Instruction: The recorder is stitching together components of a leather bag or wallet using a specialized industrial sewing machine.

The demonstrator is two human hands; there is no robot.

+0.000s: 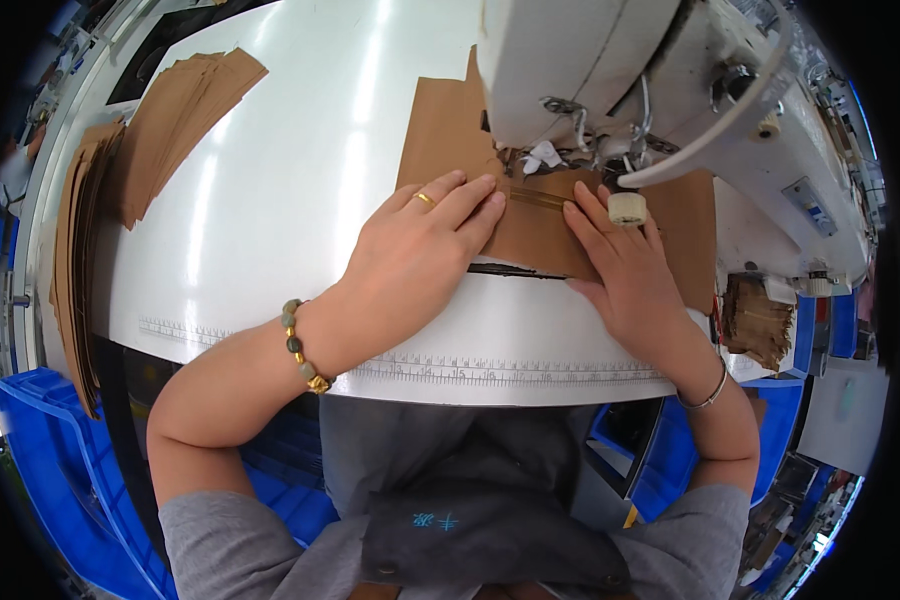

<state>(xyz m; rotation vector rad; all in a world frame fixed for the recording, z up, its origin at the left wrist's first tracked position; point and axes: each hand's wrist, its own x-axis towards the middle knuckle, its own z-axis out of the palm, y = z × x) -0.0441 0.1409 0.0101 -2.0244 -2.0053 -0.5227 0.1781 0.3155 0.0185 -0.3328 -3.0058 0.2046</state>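
Note:
A brown fabric piece (440,120) lies on the white table beneath a sewing machine's head (560,60), with a narrow olive-brown strip (536,198) across it below the needle area. My left hand (420,250) rests flat on the fabric's left part, fingers stretched out beside the strip's left end. My right hand (620,275) lies on the fabric at the strip's right end, its fingers extended and partly behind a cream knob (627,208). A small white scrap (542,156) sits by the presser foot. The needle tip is too small to make out.
Stacks of brown pieces (185,115) (80,250) lie at the table's left, and another pile (755,320) is at the right. A printed ruler (470,368) runs along the table's front edge. Blue bins (50,460) (670,470) stand below on both sides.

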